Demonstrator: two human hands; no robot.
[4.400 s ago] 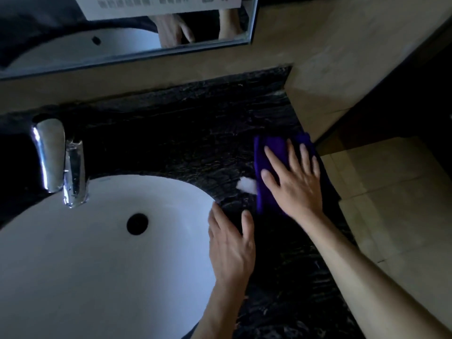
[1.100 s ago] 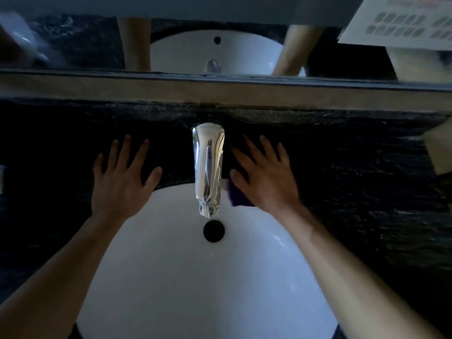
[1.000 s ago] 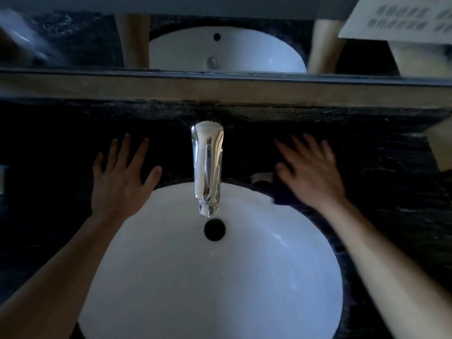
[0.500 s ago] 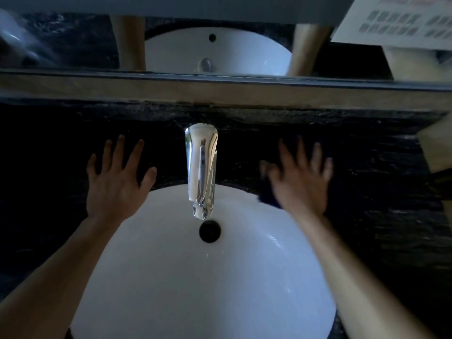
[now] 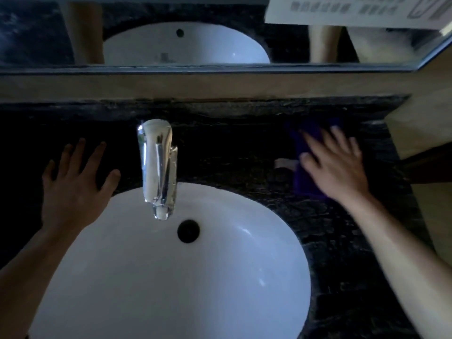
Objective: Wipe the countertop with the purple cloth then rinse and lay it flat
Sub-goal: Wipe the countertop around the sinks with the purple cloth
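The dark, veined stone bench [image 5: 244, 152] fills the width of the view, running under a wall mirror [image 5: 171, 33] whose glass reflects the basin and the person's two forearms. Set into the bench is a white oval sink [image 5: 146, 277] with a dark round drain hole [image 5: 188, 230] near its back. A chrome tap [image 5: 157, 167] rises from the bench behind the sink and reaches forward over the basin, its spout ending just above the drain.

The left hand [image 5: 73, 189] lies flat on the bench to the left of the tap, palm down, fingers straight and spread, holding nothing; its heel sits at the sink's rim. The right hand [image 5: 335, 167], blurred, presses flat with straight, spread fingers on the purple cloth [image 5: 305, 135], which lies on the bench well to the right of the tap, near the back edge. The cloth shows beyond the fingertips and along the thumb side of the hand. A small pale object [image 5: 283, 163], too blurred to identify, sits on the bench just beside the cloth's left edge.
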